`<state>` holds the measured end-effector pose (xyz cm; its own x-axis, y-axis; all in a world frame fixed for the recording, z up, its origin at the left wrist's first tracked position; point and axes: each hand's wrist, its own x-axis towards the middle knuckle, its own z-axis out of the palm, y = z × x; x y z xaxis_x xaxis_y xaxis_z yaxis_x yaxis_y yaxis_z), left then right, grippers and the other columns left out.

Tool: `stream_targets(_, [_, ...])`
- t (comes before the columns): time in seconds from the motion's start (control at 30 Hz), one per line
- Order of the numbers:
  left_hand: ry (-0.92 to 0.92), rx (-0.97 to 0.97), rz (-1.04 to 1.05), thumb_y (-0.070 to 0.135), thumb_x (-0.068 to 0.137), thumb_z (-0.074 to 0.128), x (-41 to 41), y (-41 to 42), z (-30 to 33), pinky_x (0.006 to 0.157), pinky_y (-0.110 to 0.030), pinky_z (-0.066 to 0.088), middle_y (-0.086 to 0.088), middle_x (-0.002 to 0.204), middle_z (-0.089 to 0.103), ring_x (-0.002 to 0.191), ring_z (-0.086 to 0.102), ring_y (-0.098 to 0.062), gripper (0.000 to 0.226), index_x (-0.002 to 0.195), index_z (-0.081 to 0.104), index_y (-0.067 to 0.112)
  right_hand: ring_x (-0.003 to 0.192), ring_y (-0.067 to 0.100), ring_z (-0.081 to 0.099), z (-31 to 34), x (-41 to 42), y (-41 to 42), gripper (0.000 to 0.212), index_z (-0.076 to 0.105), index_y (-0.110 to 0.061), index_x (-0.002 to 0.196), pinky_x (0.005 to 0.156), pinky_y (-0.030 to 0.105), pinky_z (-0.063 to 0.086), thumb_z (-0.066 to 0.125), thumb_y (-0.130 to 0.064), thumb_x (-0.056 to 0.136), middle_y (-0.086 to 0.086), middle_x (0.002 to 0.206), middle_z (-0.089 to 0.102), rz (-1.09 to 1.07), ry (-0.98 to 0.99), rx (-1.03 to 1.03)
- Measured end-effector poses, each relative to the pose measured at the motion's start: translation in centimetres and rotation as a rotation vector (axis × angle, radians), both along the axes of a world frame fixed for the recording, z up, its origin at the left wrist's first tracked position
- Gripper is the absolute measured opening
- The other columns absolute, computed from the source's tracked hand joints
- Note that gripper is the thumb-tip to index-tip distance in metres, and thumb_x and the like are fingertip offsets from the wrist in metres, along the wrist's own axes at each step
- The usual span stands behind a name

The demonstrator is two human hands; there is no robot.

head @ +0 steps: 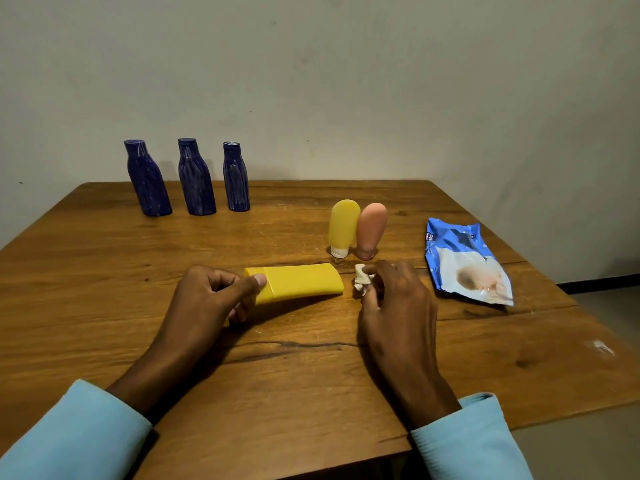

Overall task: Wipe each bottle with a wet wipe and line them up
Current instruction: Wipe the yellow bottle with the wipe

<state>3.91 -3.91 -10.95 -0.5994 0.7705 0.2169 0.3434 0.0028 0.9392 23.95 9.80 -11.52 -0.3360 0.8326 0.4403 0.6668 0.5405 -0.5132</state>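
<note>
Head-camera view, looking down across a wooden table point(104, 271) set against a pale wall point(346, 81): the person's left hand point(207, 299), left of center, grips the cap end of a flat yellow bottle point(301, 282) lying on its side at mid-frame, thumb pressed on top and fingers curled beneath it. Just right of the bottle's far end, the right hand point(394, 299) rests on the tabletop with its fingers curled around a crumpled white wet wipe point(363, 282), which pokes out from the fingertips close to the bottle without clearly touching it. Both wrists emerge from light blue sleeves point(69, 441) at the bottom corners of the frame.

Directly above the hands, a yellow tube point(343, 226) and a pinkish-brown tube point(370, 230) stand cap-down, side by side and touching. In the upper left, three dark blue bottles point(195, 178) stand upright in a row near the table's far edge, evenly spaced and well apart from the other containers. At right of center, a blue-and-white wipes packet point(464, 261) lies flat on the wood, near the right hand but apart from it. A dark crack point(294, 348) runs across the boards between the two forearms.
</note>
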Motion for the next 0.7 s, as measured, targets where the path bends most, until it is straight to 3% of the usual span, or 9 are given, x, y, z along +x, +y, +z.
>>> stream_targets(0.17, [-0.009, -0.022, 0.018, 0.028, 0.097, 0.072, 0.4, 0.0, 0.4, 0.062, -0.03, 0.044, -0.004, 0.055, 0.065, 0.051, 0.058, -0.007, 0.04, 0.061, 0.073, 0.009, 0.104, 0.002, 0.059, -0.1, -0.3, 0.0, 0.042, 0.066, -0.033, 0.132, 0.088, 0.019, 0.049, 0.071, -0.014, 0.095, -0.007, 0.125, 0.066, 0.102, 0.04, -0.024])
stream_targets(0.4, [0.015, -0.029, -0.013, 0.045, 0.087, 0.069, 0.5, -0.1, 0.6, 0.064, -0.032, 0.042, -0.005, 0.057, 0.066, 0.053, 0.058, -0.006, 0.042, 0.061, 0.072, 0.012, 0.111, -0.007, 0.059, 0.1, -0.3, -0.6, 0.036, 0.073, -0.031, 0.124, 0.091, 0.003, 0.043, 0.072, -0.011, 0.095, -0.017, 0.122, 0.071, 0.301, 0.207, -0.063])
stream_targets(0.5, [0.026, 0.026, -0.017, 0.048, 0.093, 0.074, 0.1, -0.2, 0.5, 0.065, -0.034, 0.042, -0.002, 0.057, 0.062, 0.054, 0.055, -0.006, 0.043, 0.061, 0.072, 0.019, 0.107, -0.003, 0.062, -0.2, -0.4, -0.7, 0.035, 0.073, -0.027, 0.121, 0.092, 0.01, 0.047, 0.071, -0.006, 0.093, -0.014, 0.118, 0.071, 0.277, 0.237, 0.011])
stream_targets(0.6, [-0.002, 0.058, -0.048, 0.048, 0.089, 0.069, 0.0, -0.4, 0.5, 0.069, -0.04, 0.046, 0.002, 0.063, 0.062, 0.063, 0.057, -0.008, 0.036, 0.066, 0.072, 0.021, 0.103, 0.001, 0.06, -0.2, -0.2, -0.1, 0.034, 0.071, -0.029, 0.12, 0.088, 0.018, 0.047, 0.067, -0.008, 0.095, -0.012, 0.116, 0.069, 0.096, 0.191, -0.017])
stream_targets(0.7, [-0.103, 0.079, -0.036, 0.047, 0.091, 0.069, -0.1, -0.5, 0.7, 0.082, -0.066, 0.053, 0.001, 0.076, 0.066, 0.083, 0.061, -0.024, 0.034, 0.072, 0.073, 0.019, 0.104, 0.003, 0.059, -0.1, 0.0, 0.3, 0.038, 0.067, -0.029, 0.128, 0.089, 0.025, 0.052, 0.068, -0.009, 0.096, -0.01, 0.119, 0.068, -0.011, 0.21, -0.019])
